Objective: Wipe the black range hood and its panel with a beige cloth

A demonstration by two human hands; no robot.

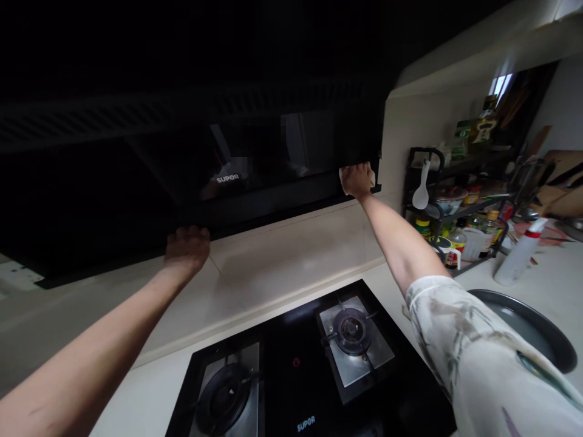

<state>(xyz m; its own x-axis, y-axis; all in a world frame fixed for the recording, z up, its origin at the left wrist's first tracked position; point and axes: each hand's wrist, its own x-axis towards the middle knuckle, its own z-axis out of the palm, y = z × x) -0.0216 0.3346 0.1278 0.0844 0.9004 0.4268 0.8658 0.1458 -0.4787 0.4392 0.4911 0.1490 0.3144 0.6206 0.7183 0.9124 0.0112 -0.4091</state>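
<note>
Both arms stretch up and away; the left hand [186,247] and right hand [357,180] curl closed, knuckles showing.

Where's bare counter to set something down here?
Free: pale counter strip between the black glass gas hob and back wall; also counter around the white spray bottle. Crowded: black wire rack of jars. Left hand and right hand grip the black range hood.

One head-worn view, tilted up and forward, sits close under the range hood [191,170]. Just below the left hand [186,249] and right hand [358,180] lies the hob [296,364], near the lens.
</note>
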